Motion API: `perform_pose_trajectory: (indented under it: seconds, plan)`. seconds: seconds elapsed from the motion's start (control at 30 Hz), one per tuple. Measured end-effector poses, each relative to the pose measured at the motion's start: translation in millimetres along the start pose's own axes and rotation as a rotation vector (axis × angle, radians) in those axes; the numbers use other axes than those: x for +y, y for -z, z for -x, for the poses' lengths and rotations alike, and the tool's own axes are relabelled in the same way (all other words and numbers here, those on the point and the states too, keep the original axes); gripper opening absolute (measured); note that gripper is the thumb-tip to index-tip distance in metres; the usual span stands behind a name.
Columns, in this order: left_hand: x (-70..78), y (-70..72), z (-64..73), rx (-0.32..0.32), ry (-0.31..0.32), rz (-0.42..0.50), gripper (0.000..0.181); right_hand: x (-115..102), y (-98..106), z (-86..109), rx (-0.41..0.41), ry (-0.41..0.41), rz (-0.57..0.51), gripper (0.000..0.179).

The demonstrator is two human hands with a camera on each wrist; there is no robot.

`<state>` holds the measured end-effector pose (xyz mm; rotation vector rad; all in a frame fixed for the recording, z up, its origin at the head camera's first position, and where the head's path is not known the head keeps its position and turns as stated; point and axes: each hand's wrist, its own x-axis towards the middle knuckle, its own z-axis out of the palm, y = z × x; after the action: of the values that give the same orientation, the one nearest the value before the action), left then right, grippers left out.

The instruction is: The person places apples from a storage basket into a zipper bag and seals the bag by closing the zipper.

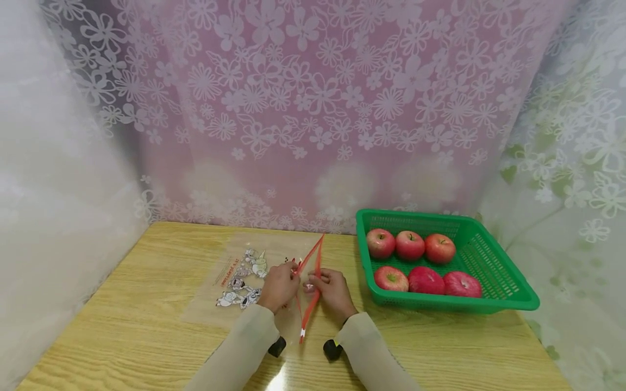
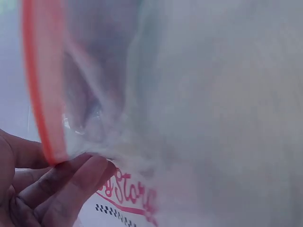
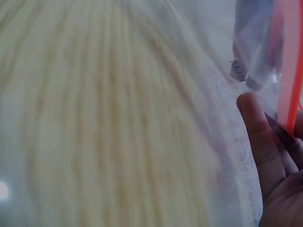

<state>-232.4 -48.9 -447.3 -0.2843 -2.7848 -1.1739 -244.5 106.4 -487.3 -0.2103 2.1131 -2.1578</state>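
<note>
A clear plastic zipper bag [image 1: 210,293] printed with cartoon figures lies on the table, its red-edged mouth parted toward the right. My left hand [image 1: 280,285] pinches one side of that mouth, and my right hand [image 1: 333,293] pinches the opposite side. In the left wrist view, the left fingers [image 2: 80,189] grip the film just below the red strip [image 2: 35,94], beside red lettering. The right wrist view has the right fingers [image 3: 265,146] and thumb on the film by the other red strip [image 3: 291,71]. A white slider [image 1: 302,332] sits at the mouth's near end.
To the right stands a green plastic basket [image 1: 508,271] holding several red apples [image 1: 409,246] in two rows. Wood-grained tabletop [image 1: 122,315] extends left of the bag. A pink floral curtain [image 1: 293,136] hangs behind the table, with pale sheets at both sides.
</note>
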Motion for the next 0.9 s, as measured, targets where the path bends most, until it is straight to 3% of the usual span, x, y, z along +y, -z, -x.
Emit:
perform_pose_trajectory:
  seconds: [0.1,0.2,0.3,0.5,0.8,0.9]
  plan:
    - [-0.2,0.1,-1.6,0.009,-0.012,-0.014,0.013,1.0,-0.7,0.6,-0.014,0.015,0.02,0.02]
    - [-1.1,1.4,-1.9,0.008,-0.003,0.032,0.013,1.9,-1.0,0.7,-0.029,0.013,0.013,0.021]
    - [-4.0,2.8,-1.8,-0.003,0.019,0.113,0.015,2.6,0.3,1.2,-0.034,0.012,-0.027,0.026]
    - [-12.3,5.4,-3.1,-0.011,0.094,0.288,0.017,1.5,4.2,1.7,0.04,0.058,-0.006,0.029]
    - [-20.4,9.5,-5.2,-0.038,0.224,0.761,0.024,4.5,10.4,0.4,0.095,0.077,0.042,0.024]
    - [-21.2,12.0,-6.3,-0.05,0.252,0.864,0.028,6.9,12.4,-1.3,0.114,0.057,0.054,0.022]
